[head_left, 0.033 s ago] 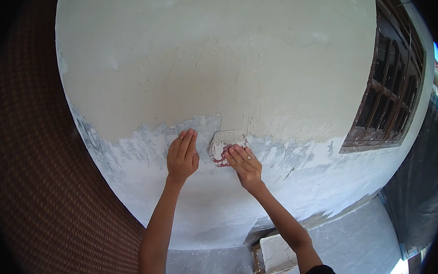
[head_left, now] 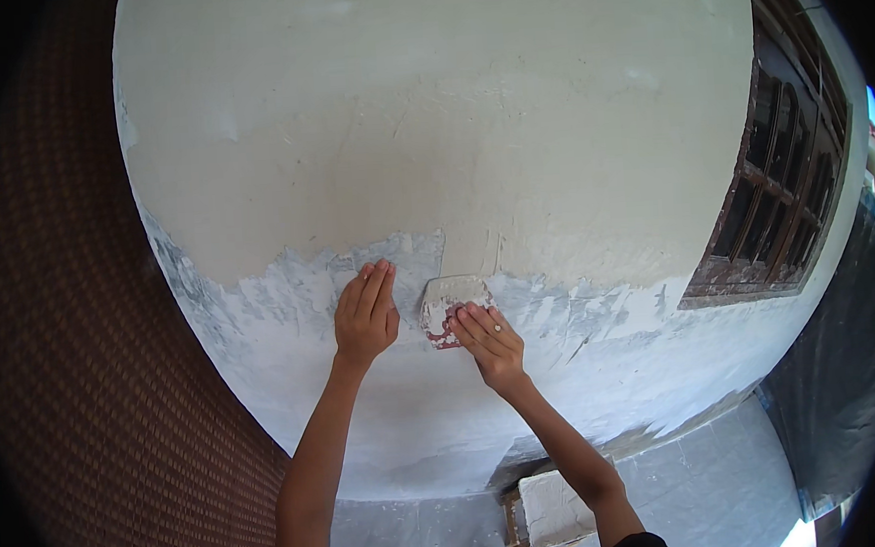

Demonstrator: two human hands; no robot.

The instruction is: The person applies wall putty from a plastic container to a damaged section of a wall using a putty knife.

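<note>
My right hand [head_left: 492, 346] grips a flat, reddish putty scraper [head_left: 451, 295], its face caked with pale filler. The blade lies against the wall at the ragged border between beige filler above and the whitish-grey band below. A ring shows on one finger of this hand. To the left, my left hand [head_left: 367, 318] points upward with its fingers stretched out and close together, near or on the patchy grey strip of the wall [head_left: 390, 156]. I see nothing in it, though its palm side is hidden.
A window with a dark brown wooden frame [head_left: 788, 192] sits in the wall at right. Down by the wall foot, a box or tray [head_left: 552, 512] with pale filler rests on a grey floor covering [head_left: 700, 478]. A brown woven surface [head_left: 111, 344] lines the left side.
My right hand and the scraper have slid slightly down the wall. The left hand stays almost where it was.
</note>
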